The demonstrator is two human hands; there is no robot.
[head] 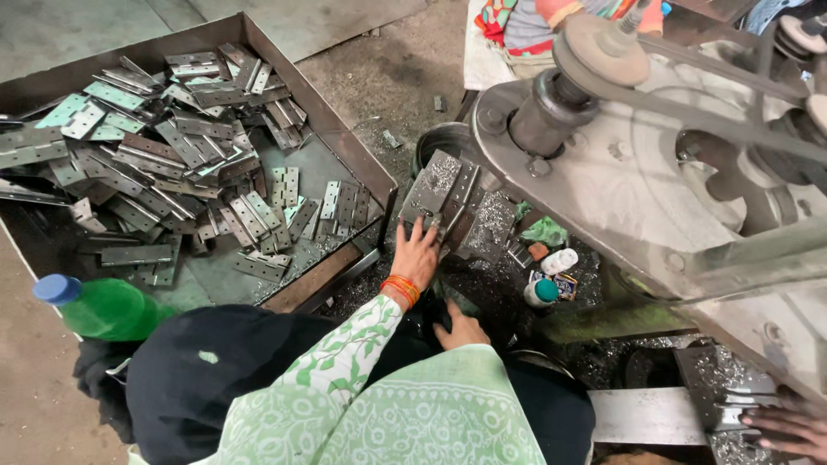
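Fingers (760,421) of the right hand (794,433) lie spread, gripping nothing, on one steel plate (646,415); one co-worker's hand (416,256) touches stacked hinges (448,194).

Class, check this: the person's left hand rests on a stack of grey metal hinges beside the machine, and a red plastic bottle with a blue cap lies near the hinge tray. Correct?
Not quite. In the head view the blue-capped plastic bottle is green, not red. The left hand does rest on the stack of grey metal hinges.

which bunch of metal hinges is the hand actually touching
The small stack of hinges beside the machine, outside the tray. The left hand rests on its lower edge; the far bigger pile lies loose in the metal tray.
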